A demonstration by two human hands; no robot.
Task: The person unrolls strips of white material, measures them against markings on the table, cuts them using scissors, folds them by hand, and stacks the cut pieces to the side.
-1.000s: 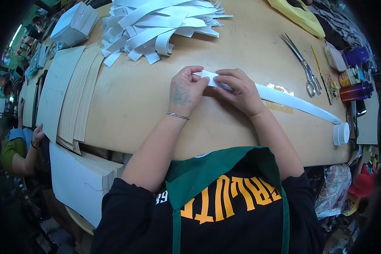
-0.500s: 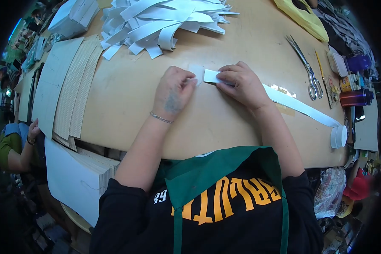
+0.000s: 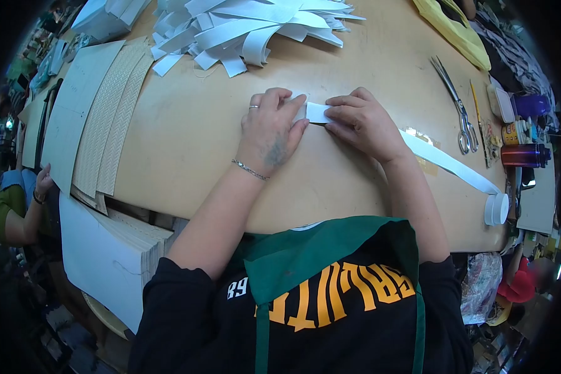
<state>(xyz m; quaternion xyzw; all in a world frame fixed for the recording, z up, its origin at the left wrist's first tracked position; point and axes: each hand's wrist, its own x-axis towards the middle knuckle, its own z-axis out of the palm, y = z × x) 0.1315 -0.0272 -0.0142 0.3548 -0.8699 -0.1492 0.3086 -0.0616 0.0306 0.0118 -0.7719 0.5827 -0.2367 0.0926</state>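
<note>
A long white strip (image 3: 452,161) runs across the table from a small roll (image 3: 496,209) at the right edge. Near its free end, my right hand (image 3: 366,126) is closed on the strip, thumb and fingertips holding it just above the tabletop. My left hand (image 3: 268,128) lies palm down beside that end, its fingers stretched out and the thumb apart. Under and beside these fingers shows a bit of a pale translucent piece (image 3: 301,112), mostly hidden, close against the strip's end.
A heap of cut white strips (image 3: 230,31) lies at the back. Large scissors (image 3: 458,106) and a yellow pencil (image 3: 475,100) lie at right, near a purple bottle (image 3: 523,156). Textured sheets (image 3: 106,118) cover the left side. A co-worker's hand (image 3: 44,179) is at far left.
My left hand has gone from pinching the translucent piece to lying with fingers stretched over it, closer to the strip's end. My right hand keeps its hold; the whole view has shifted slightly.
</note>
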